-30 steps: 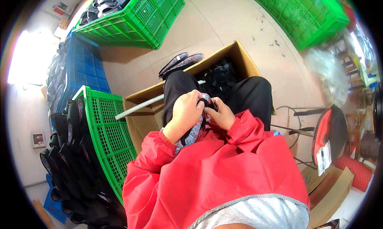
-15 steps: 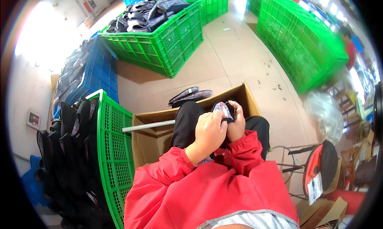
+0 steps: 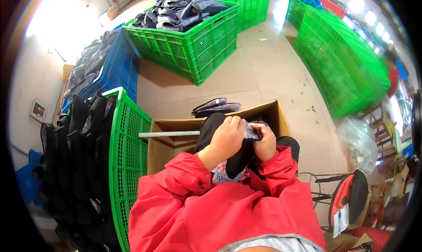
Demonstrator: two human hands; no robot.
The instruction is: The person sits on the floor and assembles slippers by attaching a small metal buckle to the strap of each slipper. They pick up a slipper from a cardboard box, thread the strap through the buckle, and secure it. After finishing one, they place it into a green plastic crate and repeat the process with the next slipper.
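Above my lap, my left hand [image 3: 228,137] and my right hand [image 3: 265,143] grip a slipper [image 3: 252,131] with grey-and-red floral cloth and a dark edge, one hand at each side. The fingers of both are closed on it, and much of its dark part is hidden. Another floral-and-black slipper piece [image 3: 227,173] rests on my lap below my left wrist; I cannot tell whether it is separate. Just beyond my knees an open cardboard box [image 3: 173,152] stands, with a pale rod [image 3: 169,134] across its left part. A pair of floral slippers [image 3: 217,106] lies on the floor past the box.
To my left, a green crate [image 3: 130,142] is packed with black slippers [image 3: 79,151]. A blue crate [image 3: 116,72] and a heaped green crate [image 3: 193,50] stand farther off. Stacked green crates [image 3: 340,63] rise at right, near a plastic bag [image 3: 358,140] and a round red-and-black stool [image 3: 349,195].
My hands have drawn apart, showing more floral cloth between them. The floral-and-black piece on my lap has come into fuller view. The whole view has shifted slightly.
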